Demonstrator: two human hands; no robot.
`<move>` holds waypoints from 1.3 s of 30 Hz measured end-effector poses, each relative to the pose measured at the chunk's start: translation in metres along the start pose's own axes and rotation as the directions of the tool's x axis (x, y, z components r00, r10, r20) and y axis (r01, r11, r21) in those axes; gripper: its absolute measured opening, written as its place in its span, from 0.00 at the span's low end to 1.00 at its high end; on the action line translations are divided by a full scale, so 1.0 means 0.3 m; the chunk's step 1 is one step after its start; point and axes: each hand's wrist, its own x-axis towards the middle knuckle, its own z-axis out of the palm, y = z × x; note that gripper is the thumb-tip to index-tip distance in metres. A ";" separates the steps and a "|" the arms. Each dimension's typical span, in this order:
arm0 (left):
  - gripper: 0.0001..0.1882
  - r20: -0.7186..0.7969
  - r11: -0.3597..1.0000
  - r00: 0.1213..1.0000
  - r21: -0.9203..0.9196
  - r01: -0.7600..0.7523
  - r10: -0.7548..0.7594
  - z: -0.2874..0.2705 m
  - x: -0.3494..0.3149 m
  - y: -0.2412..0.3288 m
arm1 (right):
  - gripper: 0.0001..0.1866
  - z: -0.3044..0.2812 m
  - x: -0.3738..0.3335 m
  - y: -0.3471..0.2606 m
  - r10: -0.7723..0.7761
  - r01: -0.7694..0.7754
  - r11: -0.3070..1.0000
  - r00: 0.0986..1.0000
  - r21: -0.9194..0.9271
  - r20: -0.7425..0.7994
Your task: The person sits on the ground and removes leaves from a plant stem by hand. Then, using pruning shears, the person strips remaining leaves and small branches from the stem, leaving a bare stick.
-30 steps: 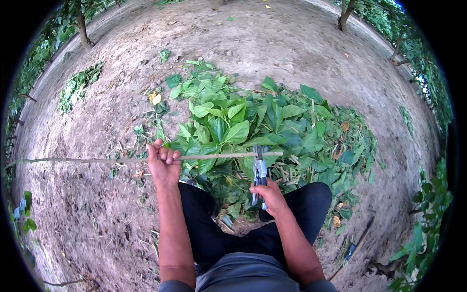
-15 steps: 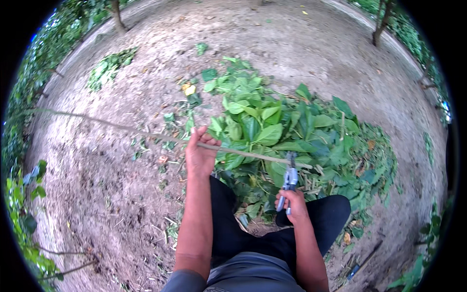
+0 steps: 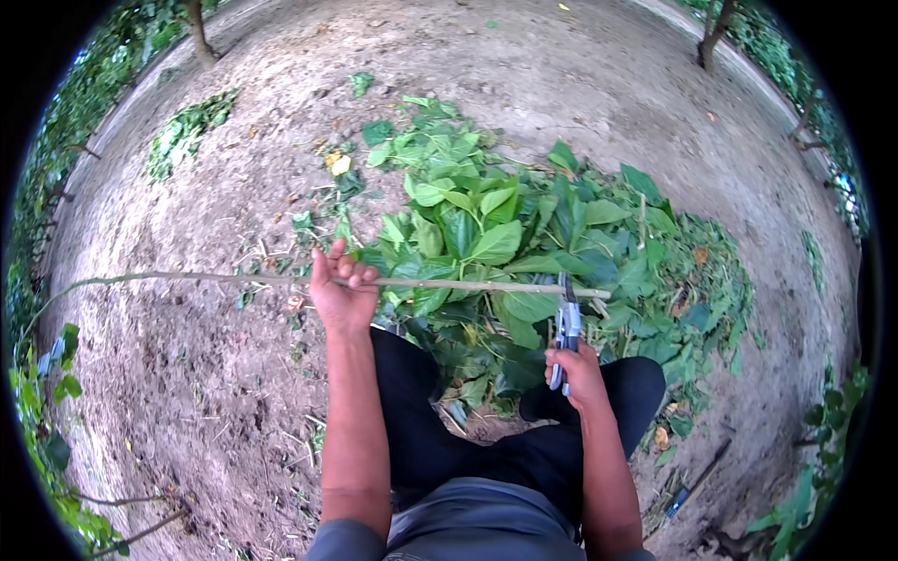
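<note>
My left hand [image 3: 344, 285] is closed round a long, thin, leafless branch [image 3: 440, 283], which lies level across the view and curves down at its far left end. In my right hand [image 3: 578, 367] is a pair of pruning shears [image 3: 567, 323] with grey-blue handles, pointing away from me. Their jaws are at the branch close to its right end, and a short piece of stem sticks out past them. Whether the blades press into the wood, I cannot tell. Below the branch spreads a heap of broad green leaves [image 3: 496, 243].
Chopped stems and leaf scraps [image 3: 716, 280] cover the heap's right side. A smaller leaf pile [image 3: 187, 131] lies at the far left. A dark, long-handled tool [image 3: 697, 481] rests on the soil at lower right. Tree trunks [image 3: 716, 37] and bushes stand round the edge.
The branch has turned from slanting to nearly level, its left end dropping. My left hand has shifted left. The shears now stand more upright and sit nearer the branch's right end.
</note>
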 end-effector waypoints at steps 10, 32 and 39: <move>0.25 -0.110 0.998 0.992 0.039 -0.057 0.061 0.023 -0.009 -0.042 | 0.11 -0.041 0.004 -0.037 -0.056 0.048 0.979 0.998 -0.196 -0.033; 0.27 -0.255 0.991 0.958 -0.003 -0.137 0.131 0.023 -0.004 -0.026 | 0.21 0.058 -0.035 0.047 0.025 0.074 0.914 0.971 -0.399 0.236; 0.27 -0.205 0.990 0.969 -0.007 -0.141 0.137 0.025 -0.010 -0.025 | 0.21 0.117 -0.050 0.002 -0.011 0.112 0.916 0.967 -0.386 0.254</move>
